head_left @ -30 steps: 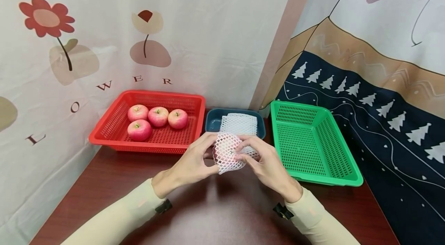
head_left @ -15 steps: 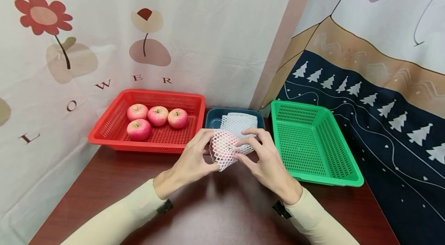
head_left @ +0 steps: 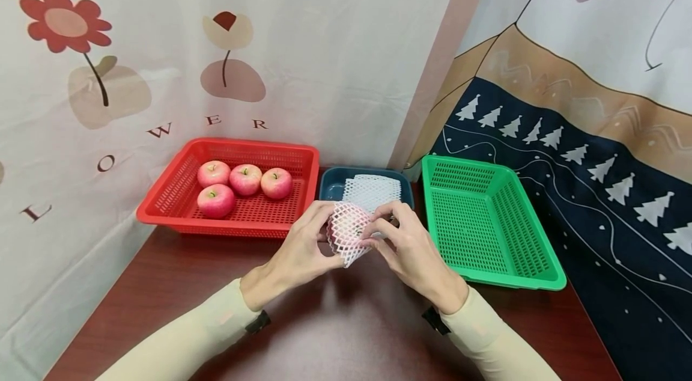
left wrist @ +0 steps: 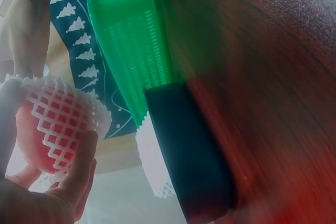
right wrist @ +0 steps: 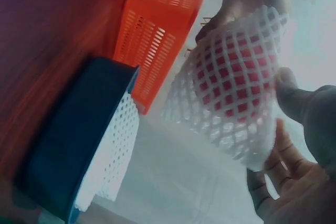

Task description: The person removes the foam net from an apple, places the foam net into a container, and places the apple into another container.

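A pink-red apple (left wrist: 31, 135) sits inside a white foam mesh sleeve (head_left: 348, 228), held up over the table in front of the blue tray. My left hand (head_left: 300, 252) grips the wrapped apple from the left, thumb below and fingers behind it. At the sleeve's right side, my right hand (head_left: 413, 255) pinches the loose mesh edge between thumb and fingers. The right wrist view shows the mesh (right wrist: 236, 77) spreading past the apple into an open, gathered end. Part of the apple's skin is bare in the left wrist view.
A red basket (head_left: 157, 213) with several apples (head_left: 216, 201) stands at the back left. Behind the hands, a dark blue tray (head_left: 332, 179) holds more white foam sleeves (head_left: 373, 188). To the right is a green basket (head_left: 470, 237). Patterned curtains rise behind the table (head_left: 140, 303).
The wrapped apple has turned and shifted slightly left. My right hand's fingers spread apart at the mesh half a second ago and have now drawn together on its edge.
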### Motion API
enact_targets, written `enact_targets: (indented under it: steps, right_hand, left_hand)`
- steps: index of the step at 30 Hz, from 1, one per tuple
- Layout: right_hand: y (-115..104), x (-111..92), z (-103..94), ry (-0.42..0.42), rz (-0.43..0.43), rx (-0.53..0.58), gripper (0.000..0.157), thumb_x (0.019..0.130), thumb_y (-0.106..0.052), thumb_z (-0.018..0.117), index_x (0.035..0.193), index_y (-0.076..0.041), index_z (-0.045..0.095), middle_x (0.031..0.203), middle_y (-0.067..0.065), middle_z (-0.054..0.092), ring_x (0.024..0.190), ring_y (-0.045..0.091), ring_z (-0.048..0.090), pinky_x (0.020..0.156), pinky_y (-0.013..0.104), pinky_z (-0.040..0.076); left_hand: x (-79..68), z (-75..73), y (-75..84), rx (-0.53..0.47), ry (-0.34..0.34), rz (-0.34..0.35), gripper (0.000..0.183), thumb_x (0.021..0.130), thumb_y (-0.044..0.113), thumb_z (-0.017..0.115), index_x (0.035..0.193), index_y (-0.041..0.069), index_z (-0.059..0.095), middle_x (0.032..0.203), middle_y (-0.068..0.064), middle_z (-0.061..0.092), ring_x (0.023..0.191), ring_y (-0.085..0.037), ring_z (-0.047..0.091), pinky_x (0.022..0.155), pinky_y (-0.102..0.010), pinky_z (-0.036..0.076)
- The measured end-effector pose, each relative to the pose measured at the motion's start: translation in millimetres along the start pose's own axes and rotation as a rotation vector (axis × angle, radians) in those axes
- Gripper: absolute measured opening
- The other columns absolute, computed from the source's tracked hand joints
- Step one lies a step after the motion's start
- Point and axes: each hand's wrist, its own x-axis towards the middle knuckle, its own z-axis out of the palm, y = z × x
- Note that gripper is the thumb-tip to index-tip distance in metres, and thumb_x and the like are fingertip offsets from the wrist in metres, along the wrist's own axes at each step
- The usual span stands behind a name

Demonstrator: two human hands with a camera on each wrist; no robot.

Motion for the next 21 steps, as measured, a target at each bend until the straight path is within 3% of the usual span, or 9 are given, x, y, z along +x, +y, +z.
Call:
enact_targets:
  steps: [6, 10, 14, 21]
  right_hand:
    - [2.9, -2.1, 2.4, 0.068, -0.068, 0.039, 0.023, 0.095, -0.007, 0.095, 0.112, -0.015, 0.080, 0.125, 0.009, 0.069, 0.117, 0.025, 0.066, 0.099, 0.030, 0.055]
    - [5.1, -3.8, 2.3, 0.105, -0.137, 0.053, 0.010, 0.107, -0.014, 0.084, 0.115, -0.011, 0.080, 0.127, 0.011, 0.073, 0.116, 0.027, 0.068, 0.103, 0.034, 0.056]
    - [5.8, -3.4, 0.9, 0.139, -0.219, 0.060, 0.013, 0.115, -0.019, 0.073, 0.114, -0.008, 0.080, 0.124, 0.010, 0.079, 0.113, 0.028, 0.071, 0.102, 0.036, 0.057]
    - [5.0, 0.9, 0.4, 0.152, -0.337, 0.036, 0.008, 0.106, -0.015, 0.086, 0.110, -0.009, 0.082, 0.113, 0.006, 0.081, 0.108, 0.024, 0.074, 0.097, 0.038, 0.058]
  left_hand:
    - [-0.5, -1.6, 0.2, -0.015, 0.012, -0.005, 0.085, 0.080, 0.008, 0.106, 0.153, 0.006, 0.065, 0.149, -0.015, 0.065, 0.128, -0.026, 0.070, 0.091, -0.038, 0.074]
    - [0.4, -2.9, 0.8, -0.020, 0.028, -0.003, 0.083, 0.080, 0.007, 0.106, 0.152, 0.007, 0.065, 0.149, -0.013, 0.065, 0.127, -0.024, 0.070, 0.091, -0.032, 0.073]
    - [1.2, -4.0, 1.9, -0.023, 0.046, 0.014, 0.081, 0.080, 0.006, 0.106, 0.151, 0.007, 0.066, 0.149, -0.013, 0.065, 0.128, -0.023, 0.069, 0.091, -0.032, 0.073]
    - [0.6, -3.9, 1.6, -0.045, 0.059, 0.046, 0.083, 0.079, 0.002, 0.104, 0.152, 0.005, 0.066, 0.153, -0.016, 0.064, 0.132, -0.026, 0.070, 0.088, -0.035, 0.074]
